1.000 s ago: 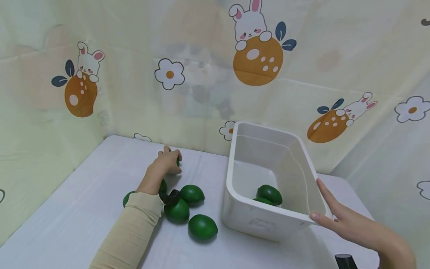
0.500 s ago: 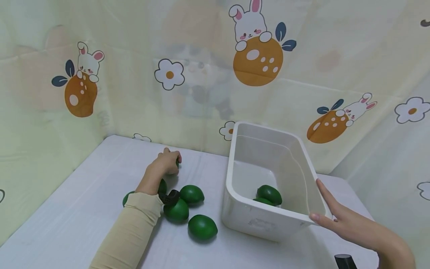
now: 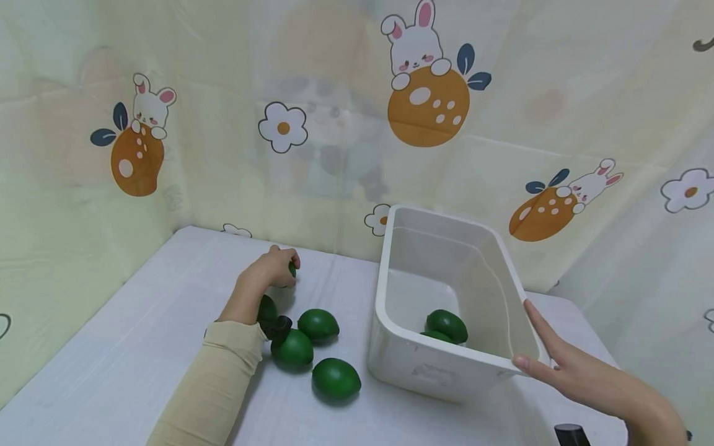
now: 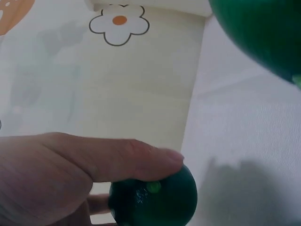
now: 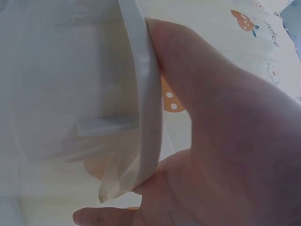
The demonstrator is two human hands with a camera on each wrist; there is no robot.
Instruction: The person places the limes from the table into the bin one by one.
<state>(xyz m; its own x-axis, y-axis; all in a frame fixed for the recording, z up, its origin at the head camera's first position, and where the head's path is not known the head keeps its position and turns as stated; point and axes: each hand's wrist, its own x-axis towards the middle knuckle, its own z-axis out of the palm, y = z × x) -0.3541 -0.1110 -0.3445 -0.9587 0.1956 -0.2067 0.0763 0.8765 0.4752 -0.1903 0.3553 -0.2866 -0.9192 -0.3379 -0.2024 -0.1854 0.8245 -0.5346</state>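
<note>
My left hand point(image 3: 273, 266) grips a green lime point(image 4: 164, 202) near the back of the table, thumb laid across it. Only a sliver of that lime shows in the head view. Around my left wrist lie more limes: one point(image 3: 268, 308) partly behind the wrist, others nearer, including a lime point(image 3: 318, 324), a lime point(image 3: 292, 348) and the closest lime point(image 3: 336, 379). My right hand point(image 3: 580, 365) holds the near right corner of a white plastic bin point(image 3: 446, 365), thumb on the front rim and fingers along the outer side. Inside the bin are a lime point(image 3: 447, 324) and another, partly hidden by the front wall.
The table point(image 3: 111, 347) has a white cover. Behind it hangs a patterned curtain point(image 3: 334, 167) with rabbits and flowers. A black object point(image 3: 571, 435) shows at the bottom right edge.
The left hand and sleeve have shifted slightly left, and the leftmost lime is now hidden behind the sleeve. The head view has tilted a little. The right hand keeps its hold on the bin.
</note>
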